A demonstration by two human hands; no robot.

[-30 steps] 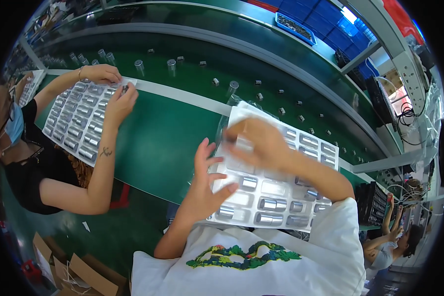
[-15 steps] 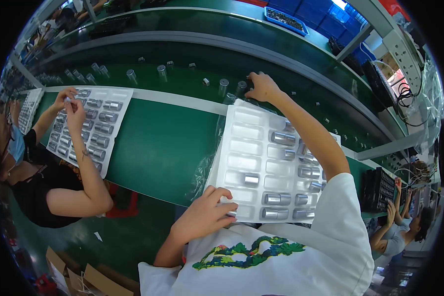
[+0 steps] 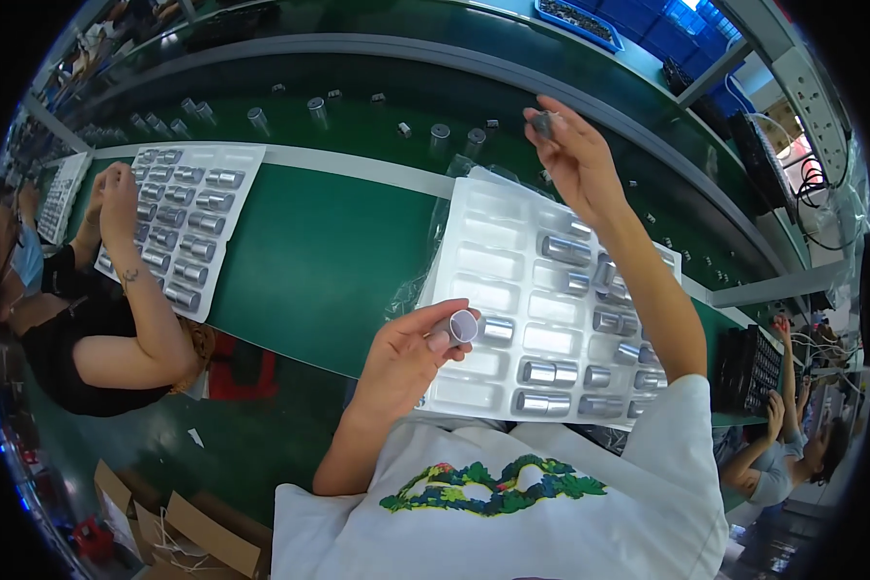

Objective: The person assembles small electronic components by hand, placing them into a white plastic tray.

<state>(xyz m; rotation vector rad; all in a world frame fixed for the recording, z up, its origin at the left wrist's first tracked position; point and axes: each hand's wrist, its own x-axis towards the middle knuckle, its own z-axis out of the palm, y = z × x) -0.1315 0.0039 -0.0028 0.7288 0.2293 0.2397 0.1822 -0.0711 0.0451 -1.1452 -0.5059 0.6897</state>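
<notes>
Above the left part of the white blister tray (image 3: 493, 232), my left hand (image 3: 401, 362) grips a metal cylinder (image 3: 464, 328). Its round, hollow end faces up and to the right. My right hand (image 3: 586, 169) is raised beyond the tray's far edge, with a small dark grey metal part (image 3: 542, 124) pinched at the fingertips. Silvery cylinders, among them a long one (image 3: 549, 373), lie in several of the tray's pockets, mostly in the middle and right columns. My right forearm hides part of the right side.
Beyond the tray, upright metal cylinders (image 3: 440, 132) and small metal parts stand on the green belt (image 3: 358, 130). At left, a co-worker (image 3: 116, 319) handles another filled tray (image 3: 213, 179). A metal post (image 3: 783, 286) and a black crate (image 3: 749, 372) are at right.
My left hand has risen from the tray's near left edge, bringing the cylinder up. My right hand has moved right and slightly farther away, now showing a small part at its fingertips.
</notes>
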